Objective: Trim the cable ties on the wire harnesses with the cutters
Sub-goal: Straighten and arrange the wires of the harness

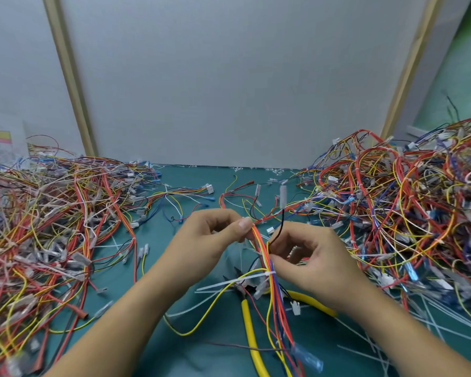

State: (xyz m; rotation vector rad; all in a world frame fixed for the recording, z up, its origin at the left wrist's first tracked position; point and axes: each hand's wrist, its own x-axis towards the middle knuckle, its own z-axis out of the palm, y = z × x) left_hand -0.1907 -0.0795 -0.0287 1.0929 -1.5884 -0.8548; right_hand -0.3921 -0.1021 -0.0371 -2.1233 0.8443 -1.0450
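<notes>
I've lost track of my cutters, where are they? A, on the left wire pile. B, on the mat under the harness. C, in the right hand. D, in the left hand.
B: the cutters lie on the mat, while the left hand and right hand both pinch the harness.

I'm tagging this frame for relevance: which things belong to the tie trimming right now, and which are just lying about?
In hand: left hand and right hand pinching the held harness; its untrimmed cable tie; yellow-handled cutters lying on the mat beneath.

Lying about: left pile of harnesses; right pile of harnesses; loose white tie strips at lower right.
</notes>
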